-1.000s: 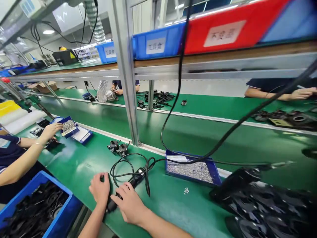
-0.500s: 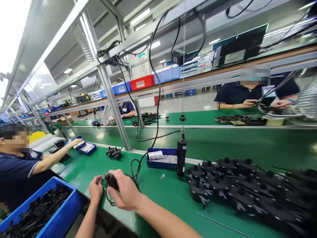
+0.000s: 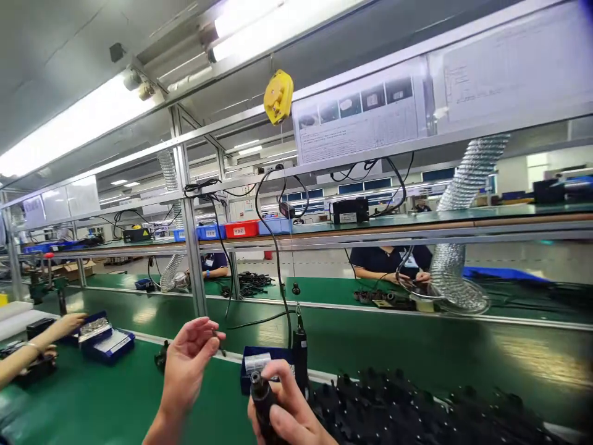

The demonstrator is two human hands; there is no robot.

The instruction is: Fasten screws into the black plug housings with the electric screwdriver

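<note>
My right hand (image 3: 290, 415) grips a black electric screwdriver (image 3: 262, 395) with its nose end pointing up, low in the view over the green bench (image 3: 102, 395). My left hand (image 3: 188, 364) is raised just left of it, its fingertips pinching a small dark piece (image 3: 217, 337). A second black screwdriver (image 3: 300, 353) hangs upright on a cable behind my right hand. A blue tray of small screws (image 3: 252, 364) sits between them. A pile of black plastic parts (image 3: 417, 411) lies to the right.
A co-worker's hand (image 3: 65, 324) reaches to blue trays (image 3: 106, 340) at the left. A metal post (image 3: 192, 259) stands behind my left hand. A yellow balancer (image 3: 278, 96) hangs overhead. A silver flexible duct (image 3: 456, 247) drops across the belt, where another person (image 3: 389, 262) works.
My view has tilted up from the bench. My right hand lifted the screwdriver off the table and stood it nose-up. My left hand rose and moved away from it, pinching a small piece.
</note>
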